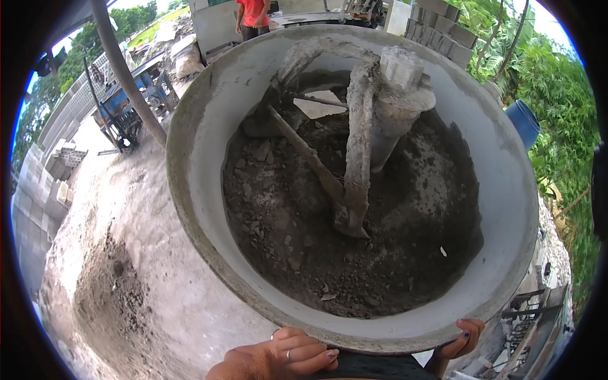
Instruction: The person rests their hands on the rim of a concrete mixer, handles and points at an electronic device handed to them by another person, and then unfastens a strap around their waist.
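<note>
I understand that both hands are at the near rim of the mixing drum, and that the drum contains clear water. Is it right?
Not quite: the head view shows dark, crumbly material in the mixing drum, not clear water. The left hand and right hand are at its near rim.

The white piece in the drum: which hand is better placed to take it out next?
Probably the right hand: it touches the drum rim nearer the white piece; the left hand rests farther off.

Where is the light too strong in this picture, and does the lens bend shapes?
In the head view, ground at left looks washed out; the inside of the pan is duller; fisheye distortion bends shapes, with black corners and blue edge fringing.
</note>
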`<state>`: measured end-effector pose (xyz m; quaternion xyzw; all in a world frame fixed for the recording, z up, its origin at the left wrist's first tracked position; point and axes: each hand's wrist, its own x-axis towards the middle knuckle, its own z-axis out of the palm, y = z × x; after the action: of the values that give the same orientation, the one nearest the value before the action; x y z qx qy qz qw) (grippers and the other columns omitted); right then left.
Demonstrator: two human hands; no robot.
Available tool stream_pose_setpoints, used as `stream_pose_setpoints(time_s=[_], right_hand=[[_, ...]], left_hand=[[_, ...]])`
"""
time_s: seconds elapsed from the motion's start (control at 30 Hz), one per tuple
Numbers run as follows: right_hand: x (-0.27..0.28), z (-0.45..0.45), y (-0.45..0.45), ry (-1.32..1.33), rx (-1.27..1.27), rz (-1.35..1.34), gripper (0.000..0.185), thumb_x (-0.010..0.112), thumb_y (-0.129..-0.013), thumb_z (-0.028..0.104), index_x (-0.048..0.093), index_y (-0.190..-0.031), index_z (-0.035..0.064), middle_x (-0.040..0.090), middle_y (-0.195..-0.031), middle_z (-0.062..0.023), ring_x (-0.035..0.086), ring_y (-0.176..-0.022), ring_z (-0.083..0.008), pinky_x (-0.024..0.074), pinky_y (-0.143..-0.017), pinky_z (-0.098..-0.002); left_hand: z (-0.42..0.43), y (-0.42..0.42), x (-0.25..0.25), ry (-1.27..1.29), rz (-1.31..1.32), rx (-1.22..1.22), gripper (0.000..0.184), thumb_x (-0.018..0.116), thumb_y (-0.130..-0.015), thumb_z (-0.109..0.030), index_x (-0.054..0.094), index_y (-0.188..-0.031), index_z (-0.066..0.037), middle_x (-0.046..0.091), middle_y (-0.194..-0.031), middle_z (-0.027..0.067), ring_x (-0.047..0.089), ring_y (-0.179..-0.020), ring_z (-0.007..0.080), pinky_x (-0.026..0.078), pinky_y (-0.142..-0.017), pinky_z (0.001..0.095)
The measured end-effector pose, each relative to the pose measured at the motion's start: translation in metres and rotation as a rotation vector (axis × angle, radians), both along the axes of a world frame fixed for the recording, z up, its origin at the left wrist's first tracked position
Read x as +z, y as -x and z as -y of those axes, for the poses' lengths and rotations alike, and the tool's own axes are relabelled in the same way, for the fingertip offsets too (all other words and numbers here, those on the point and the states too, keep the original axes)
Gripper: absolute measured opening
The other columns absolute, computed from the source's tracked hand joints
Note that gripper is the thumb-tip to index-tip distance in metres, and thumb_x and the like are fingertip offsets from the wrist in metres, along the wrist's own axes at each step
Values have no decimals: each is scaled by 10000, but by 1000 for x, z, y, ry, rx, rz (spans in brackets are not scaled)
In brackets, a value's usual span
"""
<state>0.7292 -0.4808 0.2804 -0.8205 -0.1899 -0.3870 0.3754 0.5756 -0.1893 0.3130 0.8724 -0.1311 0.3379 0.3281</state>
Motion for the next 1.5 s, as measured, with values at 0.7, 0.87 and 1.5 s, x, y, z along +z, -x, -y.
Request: stream_pose_setpoints(time_s=[0.7, 0.87, 1.5], right_hand=[[-4, 1, 1, -1, -26, -6, 192, 416, -719, 201, 504, -670, 38, 478, -683, -97, 460, -723, -234, 374, -681, -381], [-1, 0, 2, -11, -32, -16, 199, 419, -717, 202, 513, -670, 33, 481, -682, -98, 463, -725, -237, 374, -675, -379], [-4, 1, -1, 4, -37, 13, 196, 417, -716, 207, 507, -668, 40, 479, -671, -97, 465, -715, -236, 378, -672, -370]], left_hand=[[1, -1, -3, 3, 38, 20, 502, 806, -641, -126, 520, -1055, -127, 595, -824, -66, 594, -737, 108, 446, -681, 271], [-2, -1, 4, -35, 6, -16, 495, 802, -649, -128, 518, -1054, -118, 590, -833, -60, 593, -739, 115, 447, -686, 273], [-5, -1, 3, -37, 3, -31, 496, 802, -648, -122, 511, -1050, -122, 584, -825, -64, 587, -725, 102, 454, -669, 261]])
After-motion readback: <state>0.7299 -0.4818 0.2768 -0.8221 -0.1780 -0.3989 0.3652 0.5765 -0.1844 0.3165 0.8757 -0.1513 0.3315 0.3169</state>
